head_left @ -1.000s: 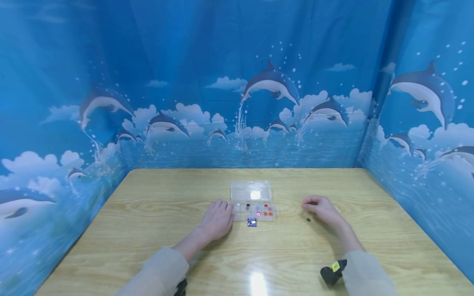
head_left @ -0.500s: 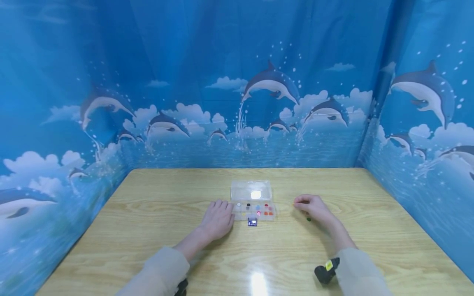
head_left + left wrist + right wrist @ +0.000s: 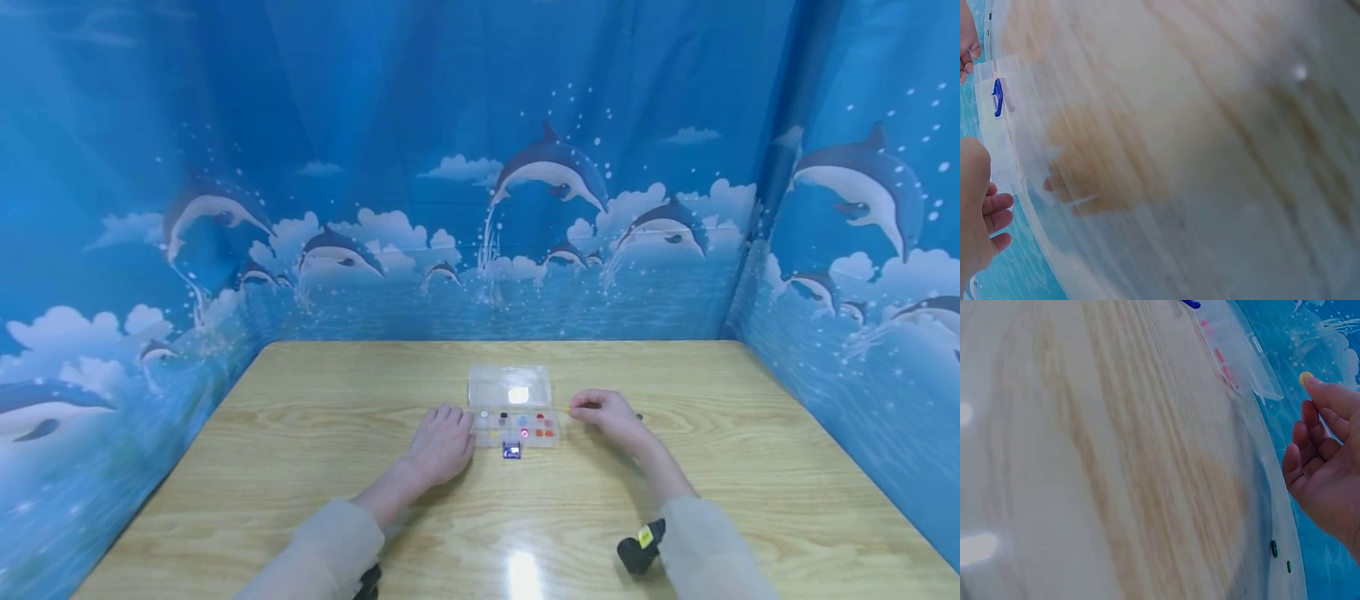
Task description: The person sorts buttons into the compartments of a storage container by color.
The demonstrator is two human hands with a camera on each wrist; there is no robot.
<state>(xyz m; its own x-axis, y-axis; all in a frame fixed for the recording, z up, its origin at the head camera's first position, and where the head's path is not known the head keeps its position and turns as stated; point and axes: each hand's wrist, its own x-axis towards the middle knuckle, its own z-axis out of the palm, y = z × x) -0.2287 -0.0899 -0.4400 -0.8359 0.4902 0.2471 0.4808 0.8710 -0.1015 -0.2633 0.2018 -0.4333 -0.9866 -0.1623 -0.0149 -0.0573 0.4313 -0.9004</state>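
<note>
A clear plastic compartment box (image 3: 480,439) lies with its lid (image 3: 491,385) folded back, small coloured pieces in its sections. Against the box's left end rests my left hand (image 3: 441,443), its fingers relaxed; in the left wrist view the fingers (image 3: 999,201) are loosely bent beside the box. My right hand (image 3: 611,417) is just right of the box. Between its thumb and index finger it pinches a small round yellow piece (image 3: 1305,377), button- or bead-like; the kind is unclear. Two small dark green pieces (image 3: 1274,549) lie on the table behind that hand.
A blue latch (image 3: 512,450) sticks out from the box's front edge. The wooden table (image 3: 465,517) ends at a blue dolphin curtain (image 3: 375,208) at the back and sides. A black wrist camera (image 3: 639,552) hangs at the right sleeve.
My right hand has moved left toward the box with the yellow piece pinched in its fingers. The left hand and the box have stayed in place.
</note>
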